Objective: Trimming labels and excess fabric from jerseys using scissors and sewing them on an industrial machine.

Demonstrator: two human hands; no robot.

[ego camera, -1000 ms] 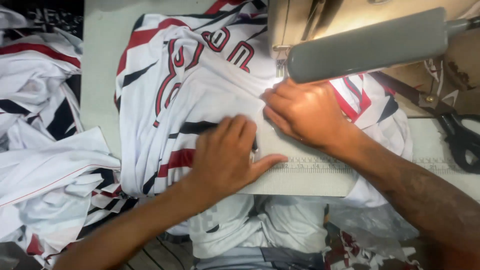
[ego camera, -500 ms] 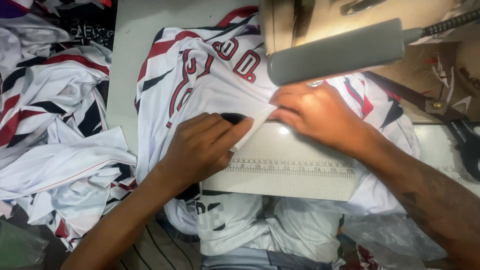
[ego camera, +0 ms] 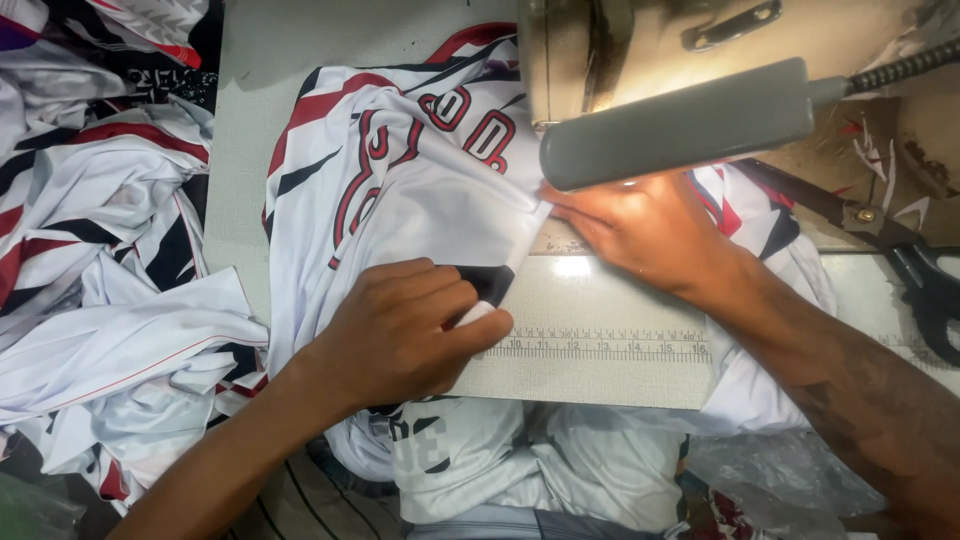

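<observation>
A white sports shirt [ego camera: 400, 170] with red and black stripes lies spread on the grey sewing table [ego camera: 600, 350]. My left hand [ego camera: 400, 330] pinches a folded white edge of the shirt near the table's front. My right hand [ego camera: 645, 225] presses the same fabric edge flat, just under the sewing machine head [ego camera: 640, 50]. A grey lamp arm [ego camera: 680, 125] hides part of my right fingers and the needle area.
A heap of similar white, red and black garments [ego camera: 100, 300] lies at the left. Black-handled scissors [ego camera: 900, 260] rest at the right edge. A printed ruler strip [ego camera: 600, 345] runs along the table. More fabric [ego camera: 480, 460] hangs below the table's front edge.
The view has shifted, so everything sits further right. My left hand has gone from lying flat to pinching the fabric edge; my right hand has slid toward the machine.
</observation>
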